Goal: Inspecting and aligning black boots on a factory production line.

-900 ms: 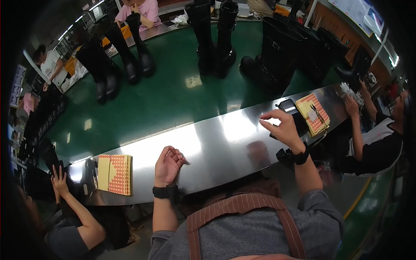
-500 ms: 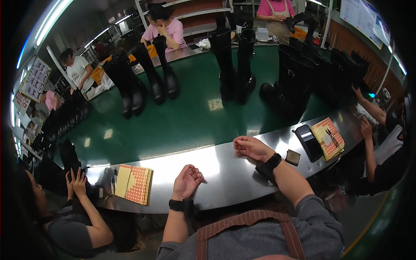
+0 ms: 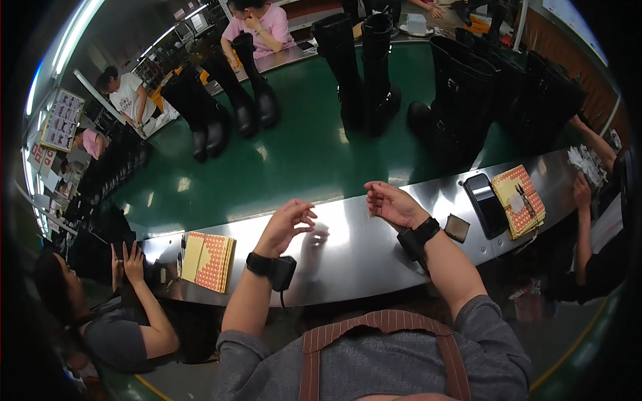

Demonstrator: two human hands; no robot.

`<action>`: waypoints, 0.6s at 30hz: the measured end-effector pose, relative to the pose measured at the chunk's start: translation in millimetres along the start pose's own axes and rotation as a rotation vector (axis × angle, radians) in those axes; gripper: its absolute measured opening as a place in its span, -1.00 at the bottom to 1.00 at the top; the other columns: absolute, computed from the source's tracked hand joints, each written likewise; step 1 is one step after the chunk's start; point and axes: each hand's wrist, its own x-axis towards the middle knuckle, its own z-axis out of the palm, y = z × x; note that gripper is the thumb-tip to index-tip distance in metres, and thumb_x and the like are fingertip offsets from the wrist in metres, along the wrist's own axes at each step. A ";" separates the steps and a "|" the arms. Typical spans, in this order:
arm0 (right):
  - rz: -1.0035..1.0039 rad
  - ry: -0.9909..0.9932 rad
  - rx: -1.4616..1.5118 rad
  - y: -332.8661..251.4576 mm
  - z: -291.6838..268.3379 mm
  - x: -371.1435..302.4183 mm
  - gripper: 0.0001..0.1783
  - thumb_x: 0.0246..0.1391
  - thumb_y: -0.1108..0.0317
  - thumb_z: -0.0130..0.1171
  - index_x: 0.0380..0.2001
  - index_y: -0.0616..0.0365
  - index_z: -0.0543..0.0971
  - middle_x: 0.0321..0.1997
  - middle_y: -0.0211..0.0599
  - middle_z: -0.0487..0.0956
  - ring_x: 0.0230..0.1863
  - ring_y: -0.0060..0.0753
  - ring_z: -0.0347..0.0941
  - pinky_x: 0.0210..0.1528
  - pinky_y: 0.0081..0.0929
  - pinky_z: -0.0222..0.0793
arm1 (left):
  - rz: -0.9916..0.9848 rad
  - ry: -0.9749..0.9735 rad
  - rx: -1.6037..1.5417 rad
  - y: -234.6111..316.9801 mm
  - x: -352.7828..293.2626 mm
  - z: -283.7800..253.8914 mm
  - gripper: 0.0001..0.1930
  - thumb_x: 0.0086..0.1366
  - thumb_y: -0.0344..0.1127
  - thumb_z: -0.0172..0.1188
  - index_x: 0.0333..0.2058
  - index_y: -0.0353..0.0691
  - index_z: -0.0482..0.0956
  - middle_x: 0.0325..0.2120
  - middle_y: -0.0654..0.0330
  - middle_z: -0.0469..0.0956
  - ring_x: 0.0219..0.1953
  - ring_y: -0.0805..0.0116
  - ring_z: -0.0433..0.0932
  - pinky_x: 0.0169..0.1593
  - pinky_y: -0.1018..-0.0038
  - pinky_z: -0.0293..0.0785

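My left hand [image 3: 287, 224] hovers above the steel ledge [image 3: 328, 267], its fingers loosely bent and apart, with nothing in it. To its right my right hand [image 3: 396, 206] is also raised near the border of the green belt [image 3: 294, 167]. Its fingers are half curled and no object shows in them. A black band with a small box sits on each wrist. Nearest to my right hand on the ledge are a small dark block [image 3: 457, 228] and a black phone [image 3: 487, 206]. A pair of tall black boots [image 3: 366, 87] stands upright on the belt beyond both hands.
More black boots stand at left [image 3: 200, 117] and right [image 3: 461, 100] on the belt. Yellow-and-red patterned pads lie at left [image 3: 208, 260] and right [image 3: 520, 200], with pens on or beside them. Co-workers sit close on both sides; others work across the belt.
My left hand has moved forward and its fingers have spread. My right hand has shifted slightly forward. The view has tilted down, and a person at right now holds crumpled pale material.
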 end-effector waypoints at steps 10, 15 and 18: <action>0.012 0.007 -0.089 -1.5 2.9 0.3 -0.77 0.34 0.28 -0.02 -0.10 0.15 0.52 -0.31 -0.44 0.50 -0.25 -0.53 0.44 -0.09 -0.52 0.44 | 0.453 0.342 1.169 113.2 187.2 67.8 -0.14 -0.08 0.19 0.44 0.20 0.03 0.39 0.24 -0.21 0.13 0.29 -0.10 0.12 0.28 0.15 0.17; 0.033 0.038 -0.108 -5.0 3.4 3.7 -0.79 0.33 0.27 0.00 -0.13 0.14 0.52 -0.34 -0.47 0.50 -0.28 -0.56 0.44 -0.15 -0.57 0.43 | 0.330 0.477 1.195 121.5 266.4 97.8 0.23 -0.43 0.47 0.46 0.31 0.26 0.19 0.36 -0.34 -0.24 0.42 -0.26 -0.25 0.37 -0.13 -0.17; 0.044 0.061 -0.146 -3.7 4.9 2.9 -0.81 0.30 0.25 0.03 -0.18 0.12 0.52 -0.39 -0.50 0.50 -0.33 -0.60 0.44 -0.22 -0.59 0.41 | 0.276 0.468 1.196 108.0 301.4 118.9 0.26 -0.49 0.52 0.43 0.30 0.22 0.24 0.37 -0.34 -0.34 0.43 -0.26 -0.37 0.34 -0.25 -0.32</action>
